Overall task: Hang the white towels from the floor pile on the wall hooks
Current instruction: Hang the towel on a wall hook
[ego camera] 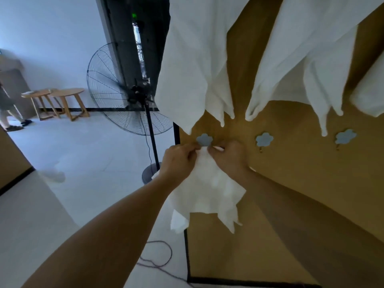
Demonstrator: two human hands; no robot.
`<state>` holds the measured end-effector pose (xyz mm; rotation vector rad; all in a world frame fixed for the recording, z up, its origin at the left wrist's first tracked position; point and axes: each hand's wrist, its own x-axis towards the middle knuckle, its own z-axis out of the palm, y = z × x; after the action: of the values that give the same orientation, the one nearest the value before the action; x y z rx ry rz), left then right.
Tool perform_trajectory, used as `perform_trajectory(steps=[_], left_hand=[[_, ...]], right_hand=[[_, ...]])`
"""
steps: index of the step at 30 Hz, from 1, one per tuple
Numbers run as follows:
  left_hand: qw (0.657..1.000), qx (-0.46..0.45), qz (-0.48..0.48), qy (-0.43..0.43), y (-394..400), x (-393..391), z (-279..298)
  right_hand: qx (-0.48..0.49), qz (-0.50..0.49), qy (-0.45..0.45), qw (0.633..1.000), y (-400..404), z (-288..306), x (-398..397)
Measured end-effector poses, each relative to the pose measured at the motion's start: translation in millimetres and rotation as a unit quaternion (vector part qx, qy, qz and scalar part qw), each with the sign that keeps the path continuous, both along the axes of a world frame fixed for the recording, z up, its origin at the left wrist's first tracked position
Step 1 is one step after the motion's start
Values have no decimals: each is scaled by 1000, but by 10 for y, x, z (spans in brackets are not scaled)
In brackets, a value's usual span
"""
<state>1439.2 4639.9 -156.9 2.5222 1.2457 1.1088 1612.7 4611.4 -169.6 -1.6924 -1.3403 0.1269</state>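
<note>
done: three towels (193, 65) up high | now: left hand (176, 161), right hand (228, 159) pinching towel (207, 190) at left hook (204, 139) | left: two hooks (264, 139) bare — floor pile not seen

1. I see a white towel (207, 190) held up against the brown wall (301, 183). Its top is bunched into a point right under a blue flower-shaped hook (204, 139). The rest hangs down in soft folds with pointy corners at the bottom.
2. Two more blue flower hooks (264, 139) (345, 137) sit on the wall to the right in the same row. Nothing hangs on them.
3. Higher up, a big white towel (193, 65) hangs down the wall, its corners ending just above the first hook.
4. Beside it hangs another white towel (301, 65), and the edge of a third (369, 94) shows far right.
</note>
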Motion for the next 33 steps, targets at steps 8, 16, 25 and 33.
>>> perform_trajectory(steps=[8,16,25,33], left_hand=[[997,68,-25,-29,289,73,-337],[992,-48,24,-113,108,231,-538],[967,-166,12,-191,-54,266,-482],[989,-96,-17,-115,-17,232,-521]], right_hand=[[7,-64,26,998,119,-238,-65],[-45,-43,165,984,45,-272,-144],[1,-50,22,998,-108,-339,-353],[54,-9,-23,998,-170,-456,-316]])
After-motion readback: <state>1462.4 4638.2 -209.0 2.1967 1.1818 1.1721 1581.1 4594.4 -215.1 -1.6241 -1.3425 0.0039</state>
